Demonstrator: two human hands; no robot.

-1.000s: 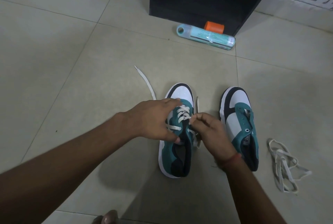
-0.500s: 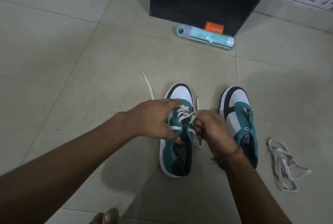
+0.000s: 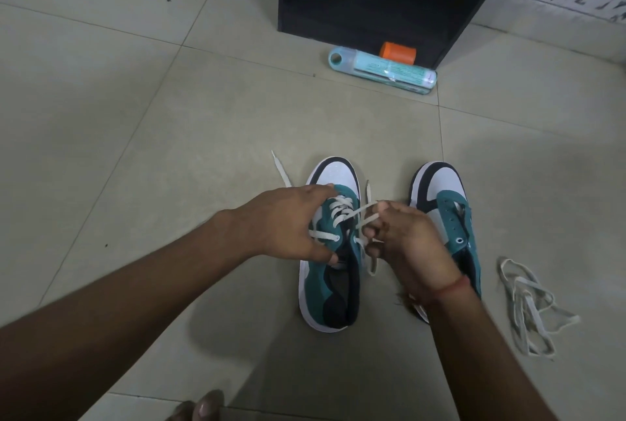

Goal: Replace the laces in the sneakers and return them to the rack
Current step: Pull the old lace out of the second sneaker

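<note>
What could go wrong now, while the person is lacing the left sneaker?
The right hand pinches the white flat lace and may pull one side too far, leaving uneven ends; the free end on the tiled floor already looks short. The left hand grips the teal-and-white left sneaker; if it slips, the shoe might shift.
</note>
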